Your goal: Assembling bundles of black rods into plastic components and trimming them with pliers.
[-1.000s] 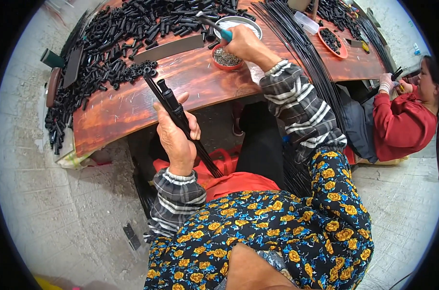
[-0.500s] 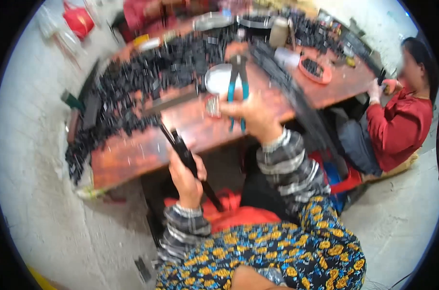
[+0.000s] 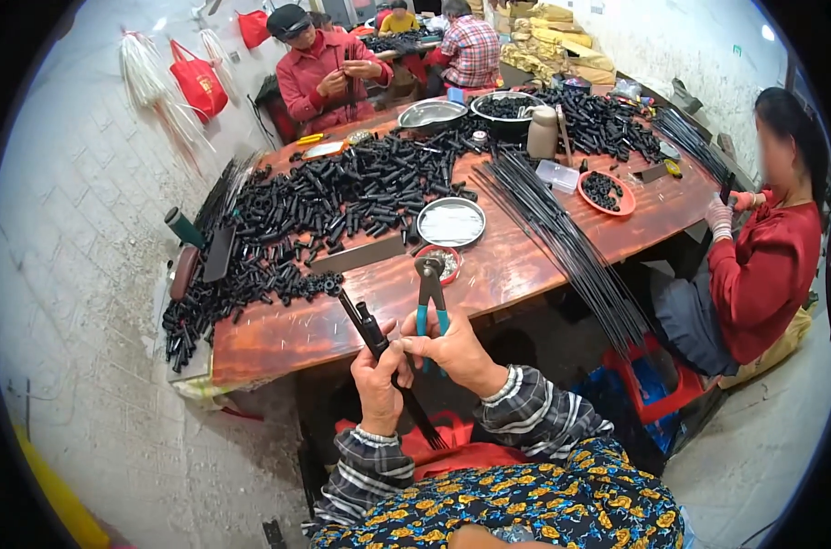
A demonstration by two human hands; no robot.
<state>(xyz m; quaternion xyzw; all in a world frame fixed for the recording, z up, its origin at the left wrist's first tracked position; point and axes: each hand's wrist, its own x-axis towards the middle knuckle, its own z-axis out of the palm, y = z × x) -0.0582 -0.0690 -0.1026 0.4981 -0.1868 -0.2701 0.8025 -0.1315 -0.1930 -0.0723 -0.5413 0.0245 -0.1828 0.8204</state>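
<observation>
In front of the table's near edge, my left hand (image 3: 377, 389) is closed around thin black rods (image 3: 421, 419) with a thicker black tubular piece (image 3: 371, 326) at the upper end. The rods slope down toward my lap. My right hand (image 3: 464, 355) grips teal-handled pincers (image 3: 429, 282), their metal jaws pointing up. Its thumb and forefinger tips come together close beside the tubular piece, at my left hand's fingers. Anything tiny between those fingertips cannot be made out.
Black tubular parts (image 3: 342, 197) lie heaped across the wooden table (image 3: 278, 343). Beyond my hands are a small red dish (image 3: 453, 265), a round metal tray (image 3: 451, 222) and a flat metal bar (image 3: 361, 253). Long black rods (image 3: 562, 242) overhang the edge at right. A co-worker (image 3: 763, 256) sits right.
My right hand, still holding the pincers, has come down and left to meet my left hand. The view has tilted up and turned sharper.
</observation>
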